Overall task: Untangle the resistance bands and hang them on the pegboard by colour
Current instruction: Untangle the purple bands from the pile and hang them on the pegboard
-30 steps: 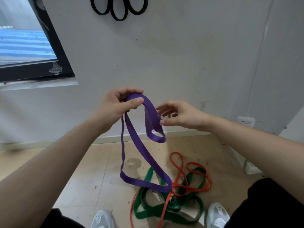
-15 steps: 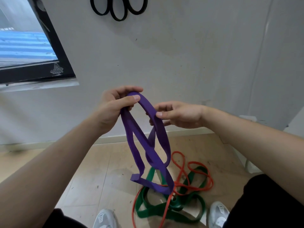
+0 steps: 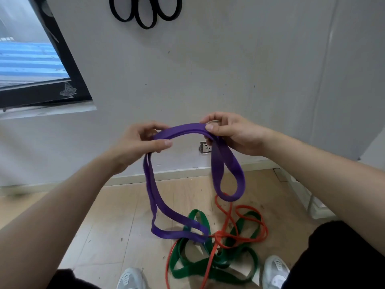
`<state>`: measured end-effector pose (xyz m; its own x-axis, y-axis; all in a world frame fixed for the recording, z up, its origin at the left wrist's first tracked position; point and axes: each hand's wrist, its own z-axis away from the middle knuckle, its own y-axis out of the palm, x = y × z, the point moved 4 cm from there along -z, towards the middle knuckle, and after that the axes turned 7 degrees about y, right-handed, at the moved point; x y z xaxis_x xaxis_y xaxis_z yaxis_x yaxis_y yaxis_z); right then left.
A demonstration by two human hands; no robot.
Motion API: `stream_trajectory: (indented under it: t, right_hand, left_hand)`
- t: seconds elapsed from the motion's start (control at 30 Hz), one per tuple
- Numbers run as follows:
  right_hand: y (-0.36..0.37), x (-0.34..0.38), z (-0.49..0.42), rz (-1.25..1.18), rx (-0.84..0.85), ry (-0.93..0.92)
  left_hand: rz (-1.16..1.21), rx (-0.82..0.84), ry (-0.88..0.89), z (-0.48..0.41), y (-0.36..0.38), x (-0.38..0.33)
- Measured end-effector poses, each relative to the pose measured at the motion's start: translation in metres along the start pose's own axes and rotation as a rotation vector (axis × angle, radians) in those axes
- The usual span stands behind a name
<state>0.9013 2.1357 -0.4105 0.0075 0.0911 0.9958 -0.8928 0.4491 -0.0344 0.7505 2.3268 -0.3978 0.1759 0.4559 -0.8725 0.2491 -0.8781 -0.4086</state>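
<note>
A purple band (image 3: 179,130) is stretched between my two hands at chest height. My left hand (image 3: 137,143) pinches its left part and my right hand (image 3: 231,132) pinches its right part. One purple loop hangs below each hand, the left one reaching down near the floor. On the wooden floor between my shoes lie a green band (image 3: 208,268) and a thin red band (image 3: 241,232), tangled together. Black bands (image 3: 145,11) hang high on the white wall.
A dark-framed window (image 3: 48,65) is at the left. A wall socket (image 3: 205,147) sits low on the wall behind the purple band. My white shoes (image 3: 275,272) stand at the bottom edge. A white object (image 3: 314,207) rests on the floor at the right.
My hands have moved apart and my right hand has risen, spreading the purple band into a wide arc. The hanging loops have separated to left and right.
</note>
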Motion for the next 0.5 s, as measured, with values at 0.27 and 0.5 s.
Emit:
stream_trajectory:
  t: [0.27, 0.5]
  right_hand:
    - [0.025, 0.012, 0.002, 0.026, 0.006, -0.093]
    - [-0.003, -0.026, 0.004, 0.402, -0.052, 0.128]
  left_hand:
    - [0.096, -0.056, 0.057, -0.013, 0.045, -0.023]
    - [0.053, -0.299, 0.101, -0.014, 0.022, -0.032]
